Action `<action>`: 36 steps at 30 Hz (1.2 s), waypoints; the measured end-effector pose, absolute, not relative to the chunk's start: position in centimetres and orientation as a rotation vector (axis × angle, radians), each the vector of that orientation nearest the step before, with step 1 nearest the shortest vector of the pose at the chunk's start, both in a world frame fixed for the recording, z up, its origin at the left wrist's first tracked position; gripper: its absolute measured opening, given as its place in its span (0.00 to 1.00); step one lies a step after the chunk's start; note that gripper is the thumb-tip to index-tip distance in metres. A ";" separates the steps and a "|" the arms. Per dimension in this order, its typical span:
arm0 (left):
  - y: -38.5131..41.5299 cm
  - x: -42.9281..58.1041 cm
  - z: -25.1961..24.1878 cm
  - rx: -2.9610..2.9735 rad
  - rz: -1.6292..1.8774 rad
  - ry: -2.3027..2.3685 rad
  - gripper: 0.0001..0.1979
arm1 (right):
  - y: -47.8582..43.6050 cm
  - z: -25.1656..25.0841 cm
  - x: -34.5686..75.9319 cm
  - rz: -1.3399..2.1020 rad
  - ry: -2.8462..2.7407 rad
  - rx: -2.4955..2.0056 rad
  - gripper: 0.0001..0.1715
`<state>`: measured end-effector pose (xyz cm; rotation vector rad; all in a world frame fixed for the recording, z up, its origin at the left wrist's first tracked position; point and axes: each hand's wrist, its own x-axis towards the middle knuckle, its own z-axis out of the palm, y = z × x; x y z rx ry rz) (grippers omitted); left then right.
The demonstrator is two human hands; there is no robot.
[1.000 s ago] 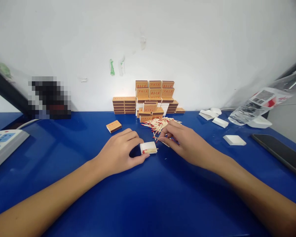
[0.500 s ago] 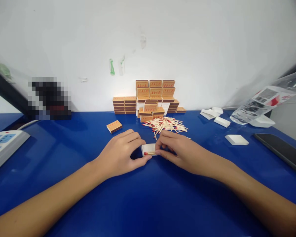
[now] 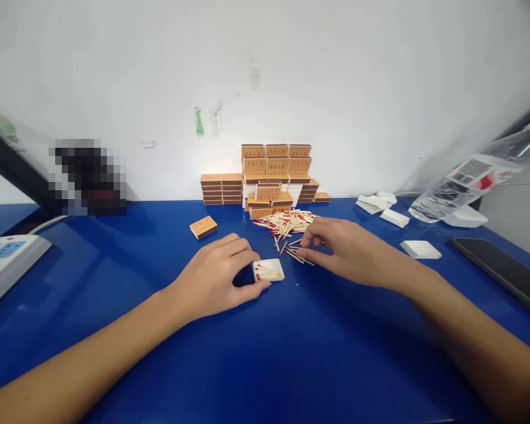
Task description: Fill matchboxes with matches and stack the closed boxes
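Fingers [image 3: 251, 290] of the left hand [image 3: 214, 275], set apart, hold a white tray [image 3: 272, 264] of matches on the blue tabletop [image 3: 247, 359]. The right hand [image 3: 347, 250], nearly pinched, touches loose matches [image 3: 307, 261] near the tray; whether it grips any is unclear.

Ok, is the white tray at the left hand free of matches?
No: several red-tipped matches lie inside the white tray, beside the thumb and fingers of the left hand.
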<state>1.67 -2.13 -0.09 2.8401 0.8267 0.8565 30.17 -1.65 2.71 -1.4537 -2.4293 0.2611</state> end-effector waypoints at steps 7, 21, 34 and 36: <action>-2.3 1.8 0.1 2.823 0.794 0.799 0.11 | -1.8 1.0 28.7 0.341 -2.443 -1.463 0.10; -2.3 1.9 0.1 2.811 0.798 0.788 0.11 | -3.4 1.7 27.3 0.568 -2.366 -1.216 0.08; -2.2 1.8 0.0 2.819 0.809 0.777 0.12 | -3.6 2.6 28.2 0.606 -2.516 -1.195 0.06; -2.2 1.8 -0.1 2.822 0.807 0.773 0.12 | -3.5 2.8 28.5 0.680 -2.568 -1.194 0.06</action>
